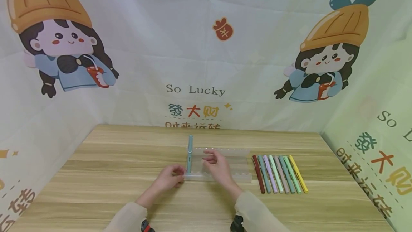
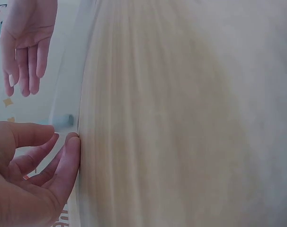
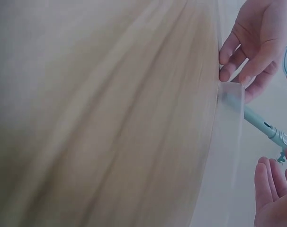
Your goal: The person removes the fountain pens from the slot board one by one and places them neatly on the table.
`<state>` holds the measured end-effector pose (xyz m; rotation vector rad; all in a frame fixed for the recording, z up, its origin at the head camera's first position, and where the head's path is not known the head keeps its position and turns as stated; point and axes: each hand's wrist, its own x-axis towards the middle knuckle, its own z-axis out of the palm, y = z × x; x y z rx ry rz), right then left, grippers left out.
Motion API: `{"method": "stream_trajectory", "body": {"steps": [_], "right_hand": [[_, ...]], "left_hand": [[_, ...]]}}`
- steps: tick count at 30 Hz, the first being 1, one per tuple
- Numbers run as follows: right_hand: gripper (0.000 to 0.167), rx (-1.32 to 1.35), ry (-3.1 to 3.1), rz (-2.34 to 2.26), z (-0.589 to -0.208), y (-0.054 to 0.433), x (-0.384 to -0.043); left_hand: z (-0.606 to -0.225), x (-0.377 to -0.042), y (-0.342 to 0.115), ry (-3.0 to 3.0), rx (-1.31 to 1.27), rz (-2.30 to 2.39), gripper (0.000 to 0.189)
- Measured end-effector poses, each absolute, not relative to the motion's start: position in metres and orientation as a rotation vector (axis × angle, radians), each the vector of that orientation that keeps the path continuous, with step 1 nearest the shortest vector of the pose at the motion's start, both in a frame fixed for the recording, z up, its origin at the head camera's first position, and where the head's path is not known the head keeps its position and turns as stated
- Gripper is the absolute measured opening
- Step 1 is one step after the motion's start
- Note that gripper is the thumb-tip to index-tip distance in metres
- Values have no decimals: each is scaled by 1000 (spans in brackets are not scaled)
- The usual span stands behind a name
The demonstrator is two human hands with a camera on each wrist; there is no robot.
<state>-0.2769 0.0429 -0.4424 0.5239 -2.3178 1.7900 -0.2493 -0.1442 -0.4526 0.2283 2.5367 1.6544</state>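
A clear plastic pen rack (image 1: 219, 178) with notched edges sits on the table. One teal pen (image 1: 190, 153) lies across its left end, clip toward the far side; its near tip shows hazily through the front wall in the right wrist view. At the rack's near left corner, my left hand (image 1: 170, 176) pinches the end between thumb and fingers. My right hand (image 1: 217, 165) hovers over the middle of the rack, right of the pen. Its fingers are loosely bent with nothing between them, as the left wrist view also shows.
Several pens lie side by side right of the rack, from a dark red pen (image 1: 259, 174) to a yellow pen (image 1: 298, 174). The wooden table (image 1: 96, 174) meets a printed cloth backdrop (image 1: 154, 63) behind and at both sides.
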Motion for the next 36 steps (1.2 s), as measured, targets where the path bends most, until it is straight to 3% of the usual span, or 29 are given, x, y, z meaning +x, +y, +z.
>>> {"method": "stream_trajectory", "body": {"steps": [13,21,36], "right_hand": [[32,510,-2270,1865,-422,17,-269],[36,464,-2325,1796,-442,7,-289],[40,447,-2394,1730,-441,-1,-291]], "left_hand": [[-452,-250,-145,2539,233,1640,15],[-451,-250,-145,2528,238,1650,17],[-451,-250,-145,2519,227,1649,18]]}}
